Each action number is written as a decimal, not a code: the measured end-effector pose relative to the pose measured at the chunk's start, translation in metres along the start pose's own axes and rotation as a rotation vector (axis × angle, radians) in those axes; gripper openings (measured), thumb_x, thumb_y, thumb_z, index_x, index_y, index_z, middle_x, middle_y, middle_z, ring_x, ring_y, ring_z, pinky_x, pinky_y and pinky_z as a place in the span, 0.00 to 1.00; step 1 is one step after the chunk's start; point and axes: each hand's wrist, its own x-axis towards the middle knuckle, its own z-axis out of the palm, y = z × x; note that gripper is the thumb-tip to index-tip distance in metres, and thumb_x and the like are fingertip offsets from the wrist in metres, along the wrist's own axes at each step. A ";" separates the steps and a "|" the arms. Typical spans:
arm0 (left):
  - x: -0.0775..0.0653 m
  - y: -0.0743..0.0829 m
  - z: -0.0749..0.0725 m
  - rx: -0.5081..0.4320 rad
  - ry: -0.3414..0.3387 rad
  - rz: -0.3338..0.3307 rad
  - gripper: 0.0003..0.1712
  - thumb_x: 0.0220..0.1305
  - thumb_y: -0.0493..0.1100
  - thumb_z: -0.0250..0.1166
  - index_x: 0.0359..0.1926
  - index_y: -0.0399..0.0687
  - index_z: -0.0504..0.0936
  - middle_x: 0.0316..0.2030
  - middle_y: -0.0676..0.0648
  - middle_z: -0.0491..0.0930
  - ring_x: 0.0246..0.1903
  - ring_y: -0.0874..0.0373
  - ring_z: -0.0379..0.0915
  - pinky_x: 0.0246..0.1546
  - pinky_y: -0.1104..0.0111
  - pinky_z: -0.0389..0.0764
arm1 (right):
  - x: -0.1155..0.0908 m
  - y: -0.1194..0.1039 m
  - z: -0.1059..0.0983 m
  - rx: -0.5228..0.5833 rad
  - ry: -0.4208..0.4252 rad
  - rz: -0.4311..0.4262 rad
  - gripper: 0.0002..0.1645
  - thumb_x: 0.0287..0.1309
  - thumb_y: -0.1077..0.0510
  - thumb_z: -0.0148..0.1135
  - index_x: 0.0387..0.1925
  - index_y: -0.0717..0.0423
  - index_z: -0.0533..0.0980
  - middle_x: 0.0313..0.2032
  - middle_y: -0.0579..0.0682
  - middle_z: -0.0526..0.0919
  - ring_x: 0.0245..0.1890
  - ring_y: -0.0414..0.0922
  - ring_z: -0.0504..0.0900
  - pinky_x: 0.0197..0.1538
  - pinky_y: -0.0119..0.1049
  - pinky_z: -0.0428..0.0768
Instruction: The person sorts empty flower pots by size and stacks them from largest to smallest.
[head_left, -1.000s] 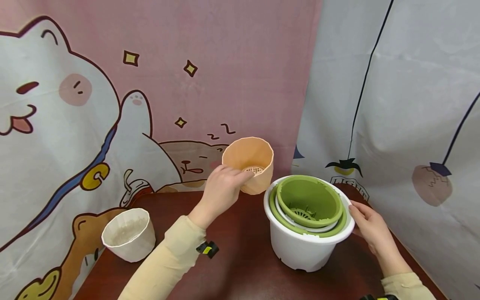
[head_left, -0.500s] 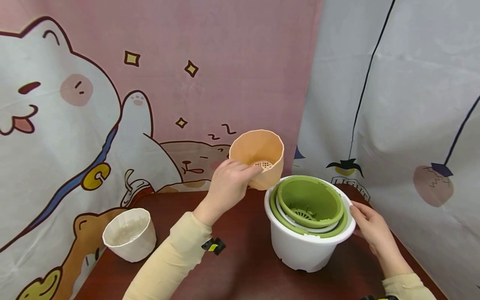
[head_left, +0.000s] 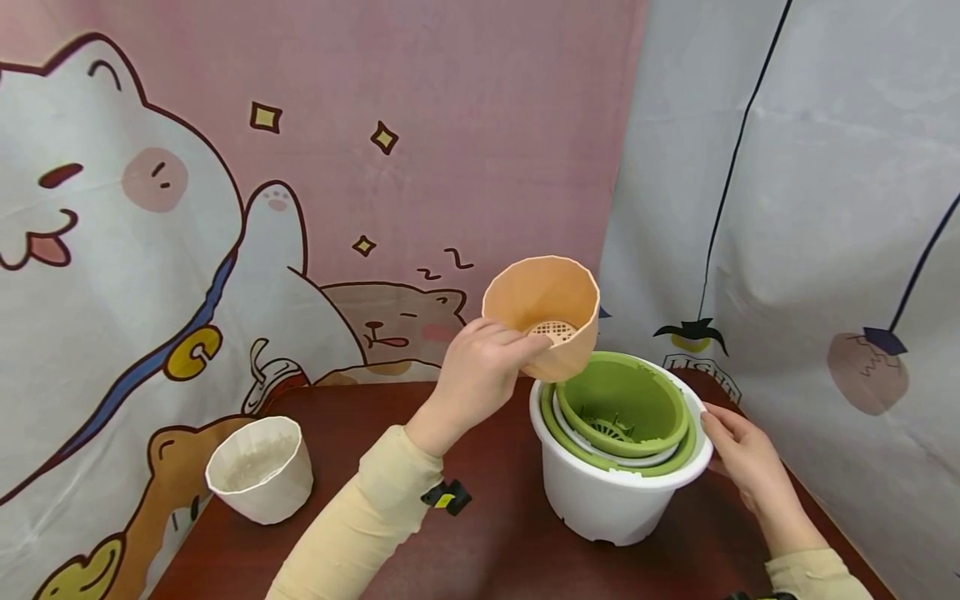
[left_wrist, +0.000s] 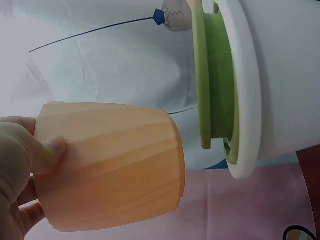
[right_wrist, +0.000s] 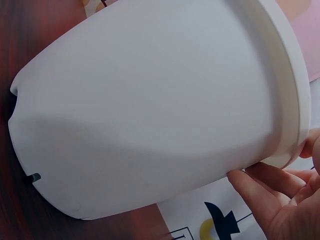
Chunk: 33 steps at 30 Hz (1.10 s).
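With thumb and fingers at its rim, my left hand [head_left: 480,375] grips an orange flower pot [head_left: 547,287] that has a grid of holes in its bottom. The pot is tilted toward me in the air, at the upper left of the nested pots. In the left wrist view the orange pot [left_wrist: 110,170] is apart from the stack. A large white flower pot [head_left: 600,504] stands on the table, holding green pots [head_left: 637,400] and a white one nested inside. My right hand [head_left: 750,462] pinches the white pot's rim at its right side; in the right wrist view the fingertips touch below the rim.
A smaller cream-white faceted pot [head_left: 270,479] stands at the left of the dark red-brown table [head_left: 480,533]. Behind the table hang a pink cartoon cloth [head_left: 480,125] and, on the right, a pale grey cloth [head_left: 840,208].
My left hand has carried the orange pot rightward and slightly up, from beside the stack to over its left edge. The right hand and the nested pots have stayed in place.
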 end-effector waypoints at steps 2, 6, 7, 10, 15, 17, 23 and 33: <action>0.002 0.002 0.001 -0.005 0.010 0.010 0.16 0.56 0.31 0.59 0.38 0.57 0.84 0.25 0.55 0.81 0.27 0.61 0.73 0.40 0.68 0.72 | 0.000 0.000 0.000 -0.008 0.004 -0.002 0.40 0.66 0.40 0.40 0.65 0.69 0.56 0.57 0.72 0.65 0.35 0.35 0.78 0.35 0.42 0.81; 0.006 0.006 0.002 -0.023 0.020 0.025 0.15 0.58 0.32 0.59 0.38 0.57 0.83 0.25 0.56 0.81 0.27 0.60 0.73 0.41 0.68 0.72 | 0.000 0.001 0.000 -0.016 0.004 0.006 0.41 0.66 0.39 0.41 0.65 0.68 0.56 0.57 0.71 0.65 0.36 0.37 0.79 0.35 0.42 0.81; 0.007 0.007 0.003 -0.023 0.021 0.032 0.14 0.58 0.32 0.59 0.38 0.57 0.83 0.25 0.56 0.81 0.27 0.60 0.73 0.42 0.68 0.72 | 0.000 0.001 0.000 -0.019 0.005 0.010 0.41 0.66 0.39 0.41 0.66 0.68 0.56 0.57 0.71 0.65 0.36 0.38 0.79 0.35 0.42 0.81; 0.009 0.010 0.004 -0.014 0.021 0.051 0.15 0.57 0.33 0.61 0.38 0.58 0.84 0.26 0.56 0.81 0.28 0.61 0.74 0.42 0.69 0.72 | 0.000 0.001 0.000 -0.022 0.005 0.017 0.41 0.66 0.39 0.41 0.66 0.67 0.56 0.57 0.71 0.65 0.36 0.39 0.79 0.35 0.42 0.81; 0.010 0.017 0.006 -0.007 0.015 0.072 0.17 0.55 0.31 0.60 0.39 0.58 0.84 0.26 0.57 0.82 0.29 0.61 0.74 0.43 0.69 0.72 | 0.001 0.002 0.000 -0.003 0.002 -0.008 0.39 0.67 0.41 0.41 0.65 0.69 0.56 0.56 0.72 0.65 0.34 0.33 0.78 0.35 0.41 0.81; 0.011 0.019 0.007 -0.009 0.011 0.076 0.17 0.56 0.32 0.60 0.40 0.58 0.84 0.27 0.58 0.82 0.30 0.61 0.74 0.44 0.69 0.72 | 0.001 0.002 0.000 0.003 0.002 -0.021 0.38 0.67 0.42 0.41 0.64 0.70 0.57 0.55 0.72 0.66 0.33 0.31 0.77 0.34 0.41 0.81; 0.013 0.025 0.012 -0.021 0.000 0.092 0.19 0.57 0.31 0.58 0.41 0.59 0.85 0.28 0.59 0.82 0.30 0.63 0.75 0.46 0.71 0.70 | 0.001 0.002 0.000 0.002 0.001 -0.029 0.38 0.68 0.43 0.41 0.64 0.71 0.57 0.55 0.72 0.67 0.32 0.31 0.77 0.34 0.40 0.81; 0.018 0.037 0.020 -0.031 -0.045 0.123 0.18 0.60 0.33 0.57 0.40 0.61 0.85 0.26 0.61 0.80 0.28 0.68 0.73 0.46 0.75 0.69 | 0.001 0.002 0.000 0.002 -0.012 -0.015 0.38 0.67 0.43 0.41 0.64 0.70 0.56 0.56 0.72 0.66 0.33 0.31 0.77 0.35 0.41 0.81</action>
